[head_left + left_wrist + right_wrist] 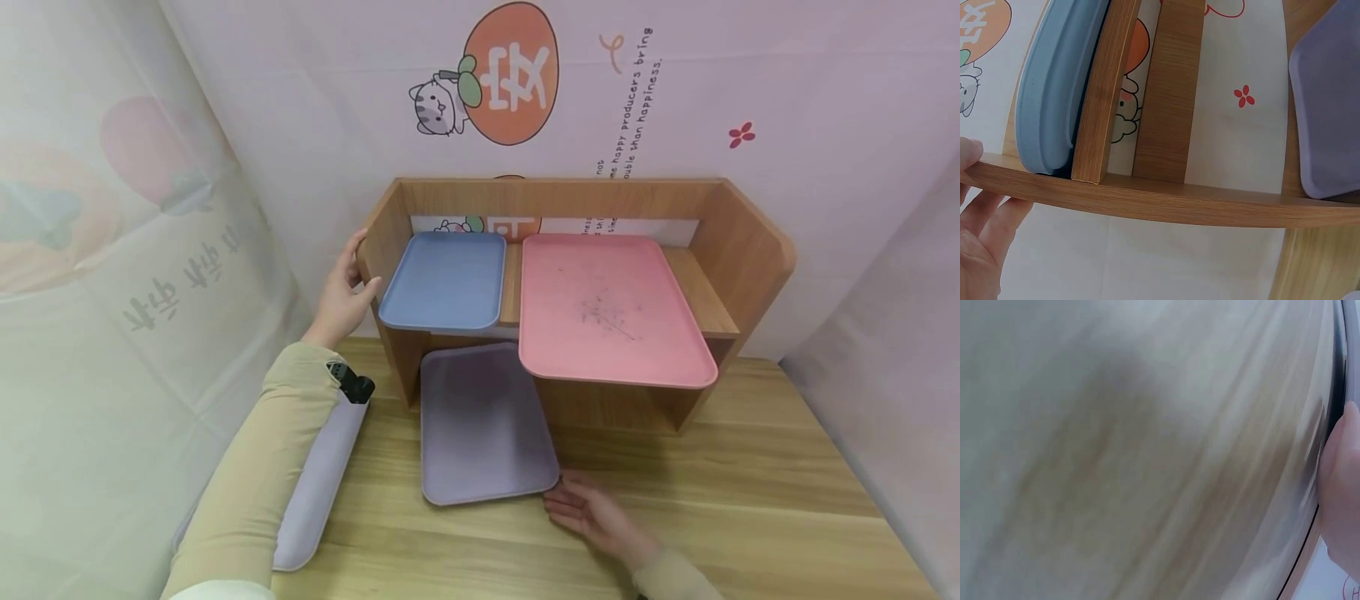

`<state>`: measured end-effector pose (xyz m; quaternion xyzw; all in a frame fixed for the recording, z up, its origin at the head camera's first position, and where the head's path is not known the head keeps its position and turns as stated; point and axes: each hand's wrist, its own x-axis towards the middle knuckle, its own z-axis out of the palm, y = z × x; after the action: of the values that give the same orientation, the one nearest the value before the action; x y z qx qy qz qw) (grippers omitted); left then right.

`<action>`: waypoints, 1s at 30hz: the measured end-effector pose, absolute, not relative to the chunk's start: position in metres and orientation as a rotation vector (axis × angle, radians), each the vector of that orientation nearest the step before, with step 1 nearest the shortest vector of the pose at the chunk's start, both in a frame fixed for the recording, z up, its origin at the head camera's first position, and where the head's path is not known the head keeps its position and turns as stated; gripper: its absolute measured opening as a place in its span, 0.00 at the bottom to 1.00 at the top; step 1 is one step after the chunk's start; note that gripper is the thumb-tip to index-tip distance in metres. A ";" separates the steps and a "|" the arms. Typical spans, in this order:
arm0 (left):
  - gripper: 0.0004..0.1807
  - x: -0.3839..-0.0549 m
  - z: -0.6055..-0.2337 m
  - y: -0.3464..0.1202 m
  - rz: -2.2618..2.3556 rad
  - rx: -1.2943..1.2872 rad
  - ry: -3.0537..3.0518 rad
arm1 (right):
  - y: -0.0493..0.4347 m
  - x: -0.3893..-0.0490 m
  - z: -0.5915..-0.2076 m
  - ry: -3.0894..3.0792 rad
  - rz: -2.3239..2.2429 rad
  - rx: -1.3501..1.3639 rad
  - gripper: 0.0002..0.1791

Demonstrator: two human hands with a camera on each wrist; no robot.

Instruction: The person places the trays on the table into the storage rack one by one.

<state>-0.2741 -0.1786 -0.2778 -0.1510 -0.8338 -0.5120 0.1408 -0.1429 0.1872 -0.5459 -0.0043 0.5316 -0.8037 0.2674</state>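
A wooden desktop shelf (562, 197) stands on the table. My left hand (341, 293) grips the edge of its left side panel (1210, 211), thumb on one face and fingers on the other. On the upper board lie a blue tray (447, 282) and, to its right, a larger pink tray (600, 308) whose front sticks out past the board. A purple tray (483, 425) juts forward from the lower level, under the blue one. At its front right corner is my right hand (592, 512), blurred, with fingers extended right at the rim.
Another pale purple tray (322, 483) is at the left, partly hidden behind my left forearm. The wood-grain table (787, 467) continues to the right of the shelf. White printed cloth (300, 100) hangs behind and on both sides.
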 end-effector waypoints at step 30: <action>0.41 -0.302 -0.301 -0.193 -1.421 -0.411 -2.426 | 0.149 -0.160 -0.542 1.063 -2.255 -0.045 0.40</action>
<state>-0.3019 -0.1926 -0.3012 -0.1430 -0.8441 -0.4946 0.1496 -0.1596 0.1494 -0.5421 -0.0172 0.4040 -0.8573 0.3187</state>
